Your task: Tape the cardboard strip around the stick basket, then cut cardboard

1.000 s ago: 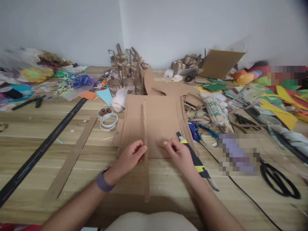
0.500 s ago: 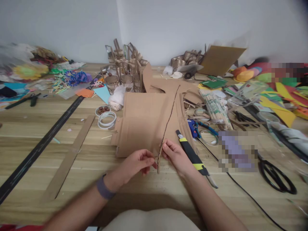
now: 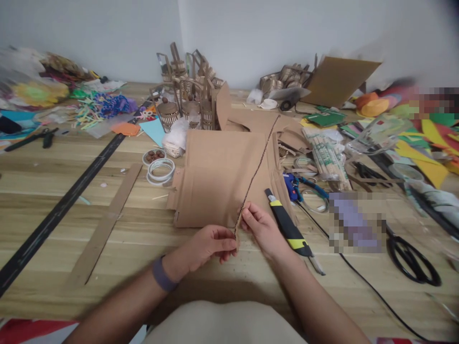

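Observation:
A long narrow cardboard strip stands on edge, showing its corrugated side, and runs from my hands up and away to the right. My left hand pinches its near end with closed fingers. My right hand pinches the same strip just above, thumb and fingers pressed together. Under the strip lies a stack of flat brown cardboard sheets on the wooden table. A black and yellow utility knife lies just right of my right hand.
A black ruler and a flat cardboard strip lie at left. Tape rolls, small cardboard baskets, a skewer bundle, a blue glue gun with its cable, black scissors and coloured paper crowd the back and right.
The strip lay flat along the cardboard one second ago; both hands have since lifted it, turned it on edge and drawn its near end closer to me.

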Motion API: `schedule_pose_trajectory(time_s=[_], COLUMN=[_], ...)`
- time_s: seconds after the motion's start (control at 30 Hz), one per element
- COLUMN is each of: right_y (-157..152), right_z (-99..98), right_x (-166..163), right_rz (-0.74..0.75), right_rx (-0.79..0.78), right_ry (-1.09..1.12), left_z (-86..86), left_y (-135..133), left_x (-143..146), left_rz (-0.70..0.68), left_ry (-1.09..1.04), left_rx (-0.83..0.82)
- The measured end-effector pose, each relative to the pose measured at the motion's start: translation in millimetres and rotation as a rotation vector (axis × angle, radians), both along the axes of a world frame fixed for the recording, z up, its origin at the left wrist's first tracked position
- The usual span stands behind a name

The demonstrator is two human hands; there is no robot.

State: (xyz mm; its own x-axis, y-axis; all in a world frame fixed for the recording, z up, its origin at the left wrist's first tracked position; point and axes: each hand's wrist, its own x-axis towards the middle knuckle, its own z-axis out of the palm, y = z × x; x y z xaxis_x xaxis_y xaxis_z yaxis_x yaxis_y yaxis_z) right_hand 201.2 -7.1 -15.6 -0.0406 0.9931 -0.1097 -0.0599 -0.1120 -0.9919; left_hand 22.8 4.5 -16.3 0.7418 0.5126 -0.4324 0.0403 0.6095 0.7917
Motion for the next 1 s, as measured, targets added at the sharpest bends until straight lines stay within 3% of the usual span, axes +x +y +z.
schedule_pose_trajectory(time_s=[0.17, 0.3, 0.4, 0.5, 1.0], right_y=[-1, -9, -15, -18, -19], right_z=[-3.4, 1.1, 6.5, 8.4, 4.1], right_x=[-3, -5, -6, -6, -7], right_rz=[-0.021, -0.049, 0.083, 0.147, 0.109], right_rx=[0.047, 0.335, 0.537, 0.641, 0.698], right_ry=[-0.193, -0.558, -0.63, -0.645, -0.772], left_z=[1.1, 2.0, 2.8, 0.5, -5.1], left_y=[4, 8, 10, 10, 7], left_x=[-2, -7, -9, -9, -7], left_rz=[0.113, 0.198, 0.244, 0.291, 0.369], left_ry=[0.011, -0.011, -0.015, -0.002, 0.027], left_rx=[-0.045, -0.034, 0.015, 0.054, 0.152])
